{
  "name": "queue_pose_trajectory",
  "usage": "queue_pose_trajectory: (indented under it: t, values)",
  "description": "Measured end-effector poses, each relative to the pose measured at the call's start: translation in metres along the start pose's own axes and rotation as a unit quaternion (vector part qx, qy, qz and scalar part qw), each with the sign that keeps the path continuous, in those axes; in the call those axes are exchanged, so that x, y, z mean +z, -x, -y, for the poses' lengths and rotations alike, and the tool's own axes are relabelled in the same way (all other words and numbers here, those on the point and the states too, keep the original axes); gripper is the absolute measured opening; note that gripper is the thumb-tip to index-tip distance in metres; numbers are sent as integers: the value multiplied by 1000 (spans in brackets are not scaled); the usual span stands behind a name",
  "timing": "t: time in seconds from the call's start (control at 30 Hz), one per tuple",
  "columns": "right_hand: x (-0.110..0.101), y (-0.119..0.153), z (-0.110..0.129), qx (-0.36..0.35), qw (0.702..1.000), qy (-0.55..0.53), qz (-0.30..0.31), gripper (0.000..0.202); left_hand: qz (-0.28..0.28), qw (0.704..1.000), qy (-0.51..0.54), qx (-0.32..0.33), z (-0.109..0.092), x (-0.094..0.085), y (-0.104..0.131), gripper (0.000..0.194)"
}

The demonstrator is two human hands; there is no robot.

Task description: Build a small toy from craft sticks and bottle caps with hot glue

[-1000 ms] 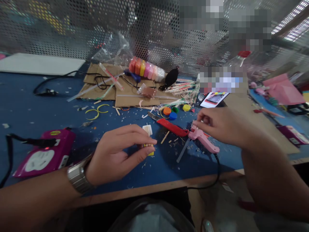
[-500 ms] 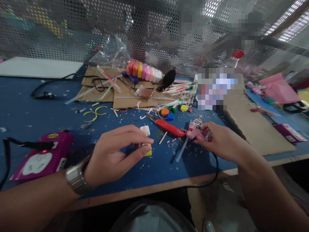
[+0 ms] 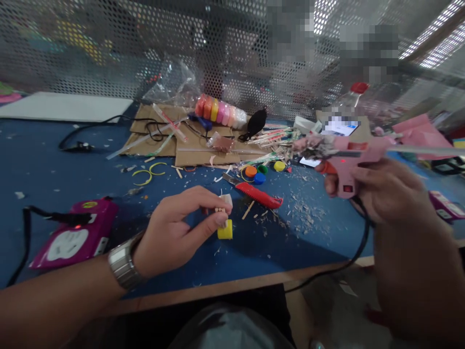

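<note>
My left hand (image 3: 181, 228) pinches a small bundle of wooden sticks (image 3: 220, 210) between thumb and fingertips. Just past the fingertips sit a white piece (image 3: 227, 199) and a yellow block (image 3: 225, 230). My right hand (image 3: 388, 186) is wrapped round the handle of a pink glue gun (image 3: 347, 165), raised over the right side, its nozzle pointing left and a clear glue stick out of its back. Grey residue covers the area near the nozzle. A red utility knife (image 3: 259, 195) with its blade out lies between the hands.
Bottle caps (image 3: 250, 171), loose sticks and wood scraps lie behind the knife. Farther back are cardboard (image 3: 203, 152), a pack of coloured clay (image 3: 220, 110) and a black pouch (image 3: 256, 122). A purple box with a cable (image 3: 74, 232) is at left, a plastic bottle (image 3: 350, 99) at back right.
My right hand has picked the glue gun up off the table and lifted it to the right, turning its nozzle left. My left hand stays nearly in place with the sticks.
</note>
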State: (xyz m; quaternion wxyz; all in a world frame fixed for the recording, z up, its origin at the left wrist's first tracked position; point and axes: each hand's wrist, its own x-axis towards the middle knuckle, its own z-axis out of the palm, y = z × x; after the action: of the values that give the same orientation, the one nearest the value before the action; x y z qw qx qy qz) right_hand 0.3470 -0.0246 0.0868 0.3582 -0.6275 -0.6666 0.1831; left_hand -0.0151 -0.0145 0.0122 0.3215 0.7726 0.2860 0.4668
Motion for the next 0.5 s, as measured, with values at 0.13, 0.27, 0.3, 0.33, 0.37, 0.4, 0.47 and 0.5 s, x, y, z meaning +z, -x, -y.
queue_pose_trajectory:
  t: [0.13, 0.27, 0.3, 0.33, 0.37, 0.4, 0.47, 0.5]
  values:
    - [24, -13, 33, 75, 944, -308, 92, 16, -4, 998, 33, -51, 0, 1, 1, 8]
    - [54, -20, 42, 59, 893, -404, 190, 23, -20, 993, 63, -102, 1, 2, -1, 16]
    - [62, -20, 40, 55, 872, -435, 216, 29, -24, 991, 69, -111, 1, 3, -2, 18]
    - [69, -19, 36, 57, 849, -457, 258, 35, -25, 990, 75, -120, 1, 3, -3, 20]
    - [77, -17, 31, 49, 825, -488, 282, 40, -24, 988, 82, -125, 1, 3, -3, 20]
    - [83, -15, 26, 49, 806, -509, 297, 41, -21, 987, 88, -129, 1, 3, -4, 20]
    - [94, -10, 16, 55, 775, -530, 341, 38, -14, 987, 96, -131, 0, 2, -6, 18]
    - [99, -8, 11, 69, 767, -541, 339, 35, -10, 986, 98, -136, 0, 2, -6, 18]
